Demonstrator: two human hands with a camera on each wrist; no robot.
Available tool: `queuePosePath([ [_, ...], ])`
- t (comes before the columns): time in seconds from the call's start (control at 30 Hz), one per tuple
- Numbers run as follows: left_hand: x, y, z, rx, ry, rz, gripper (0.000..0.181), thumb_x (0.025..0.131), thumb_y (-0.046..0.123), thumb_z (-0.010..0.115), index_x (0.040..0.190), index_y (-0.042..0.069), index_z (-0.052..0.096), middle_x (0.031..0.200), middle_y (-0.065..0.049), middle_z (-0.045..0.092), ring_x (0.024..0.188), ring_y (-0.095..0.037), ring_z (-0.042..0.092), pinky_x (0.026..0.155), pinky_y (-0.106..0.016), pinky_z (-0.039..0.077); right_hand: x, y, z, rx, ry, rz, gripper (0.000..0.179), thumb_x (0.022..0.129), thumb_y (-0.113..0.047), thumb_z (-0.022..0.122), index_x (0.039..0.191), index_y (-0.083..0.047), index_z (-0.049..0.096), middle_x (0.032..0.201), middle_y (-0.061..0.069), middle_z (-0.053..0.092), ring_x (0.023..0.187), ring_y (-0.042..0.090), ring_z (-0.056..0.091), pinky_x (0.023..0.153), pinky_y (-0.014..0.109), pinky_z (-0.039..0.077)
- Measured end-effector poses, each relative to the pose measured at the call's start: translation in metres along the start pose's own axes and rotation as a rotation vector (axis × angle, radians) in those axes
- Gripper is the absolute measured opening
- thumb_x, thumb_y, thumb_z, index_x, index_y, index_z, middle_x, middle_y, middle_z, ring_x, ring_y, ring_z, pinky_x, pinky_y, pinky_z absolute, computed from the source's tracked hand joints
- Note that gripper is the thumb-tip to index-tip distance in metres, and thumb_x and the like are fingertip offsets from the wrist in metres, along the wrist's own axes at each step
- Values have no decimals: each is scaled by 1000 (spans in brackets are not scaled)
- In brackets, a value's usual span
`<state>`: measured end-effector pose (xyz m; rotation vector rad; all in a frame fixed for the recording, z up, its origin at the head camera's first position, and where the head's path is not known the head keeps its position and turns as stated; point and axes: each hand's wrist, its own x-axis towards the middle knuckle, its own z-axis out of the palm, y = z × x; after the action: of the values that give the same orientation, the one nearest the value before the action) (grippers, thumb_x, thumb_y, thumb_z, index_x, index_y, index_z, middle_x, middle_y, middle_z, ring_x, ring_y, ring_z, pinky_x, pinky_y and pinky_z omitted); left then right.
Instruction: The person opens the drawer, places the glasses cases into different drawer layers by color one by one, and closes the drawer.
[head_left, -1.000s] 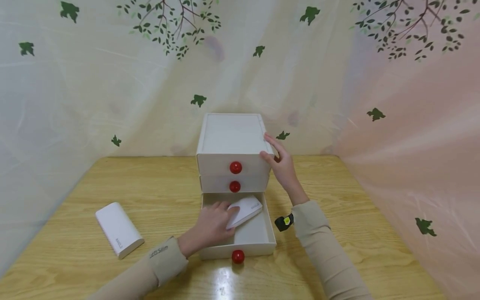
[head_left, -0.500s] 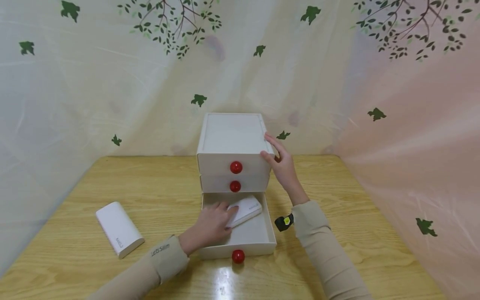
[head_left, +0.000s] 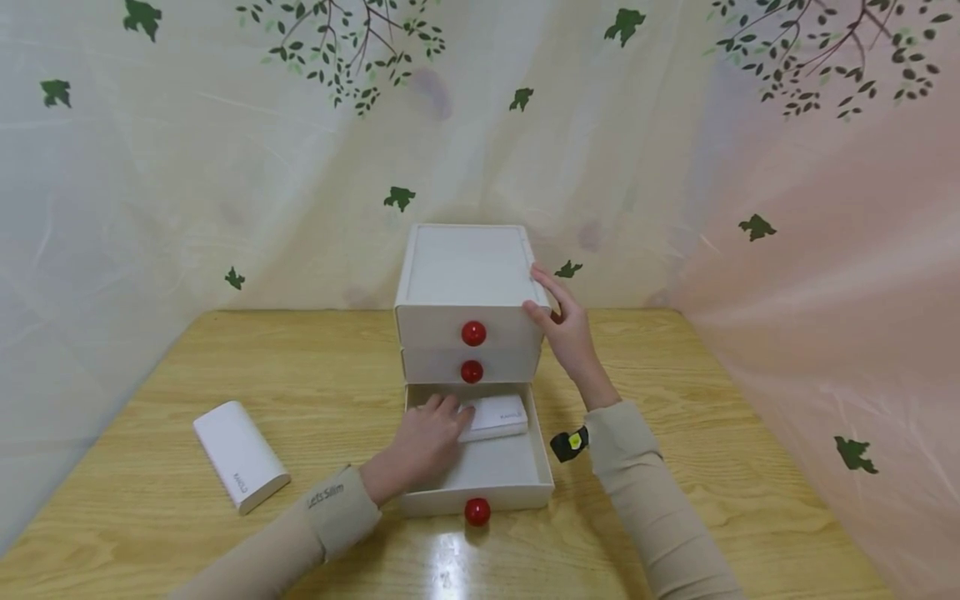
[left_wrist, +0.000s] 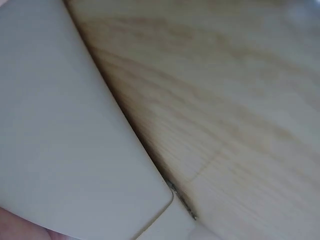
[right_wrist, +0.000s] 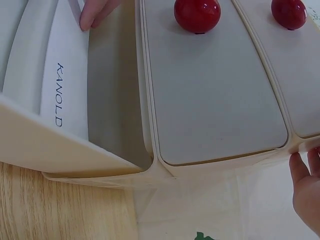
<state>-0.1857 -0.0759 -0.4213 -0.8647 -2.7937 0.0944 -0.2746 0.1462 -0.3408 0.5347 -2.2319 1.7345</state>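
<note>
In the head view, a white drawer cabinet (head_left: 465,267) with red knobs stands mid-table. Its bottom drawer (head_left: 510,475) is pulled out. A white power bank (head_left: 497,417) marked KANOLD lies across the drawer's back part. My left hand (head_left: 420,442) reaches in and pinches the left end of it; fingertips (right_wrist: 92,17) show at its edge in the right wrist view. My right hand (head_left: 566,329) rests at the cabinet's upper right front corner, thumb at the front edge, fingers along the side. The left wrist view shows mostly a pale panel (left_wrist: 75,130) and wood.
A second white power bank (head_left: 240,457) lies on the wooden table (head_left: 315,358) to the left. Beside the right cuff is a small black item (head_left: 568,443) with a yellow-green mark. A leaf-printed curtain (head_left: 315,167) hangs behind and at both sides.
In the drawer, the power bank has turned from slanted to nearly parallel with the drawer's back and lies flatter. The left hand stays on its left end; the right hand keeps its place.
</note>
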Motion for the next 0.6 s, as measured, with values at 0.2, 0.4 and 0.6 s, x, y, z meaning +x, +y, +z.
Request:
queuePosePath([
  [0.2,3,-3,2,24,13,22,38,88,15,64,125,13,60,107,-9,63,90,-22,58,58,-26,50,0,0,0,-1,1,-1,53,96,-27,61,145,-16,45,157,-4,35,147,16,27,113,46,37],
  [0.4,10,-6,3,36,-1,9,38,85,13,67,123,12,60,108,-8,62,89,-22,56,63,-28,53,0,0,0,-3,4,-2,51,96,-24,60,145,-17,46,157,-4,35,147,15,27,114,46,37],
  [0.6,15,-8,3,52,-31,-7,37,84,8,67,120,12,59,106,-9,62,86,-21,55,58,-27,52,0,0,0,-6,-1,3,51,97,-25,60,145,-18,45,157,-6,34,147,14,26,114,46,36],
])
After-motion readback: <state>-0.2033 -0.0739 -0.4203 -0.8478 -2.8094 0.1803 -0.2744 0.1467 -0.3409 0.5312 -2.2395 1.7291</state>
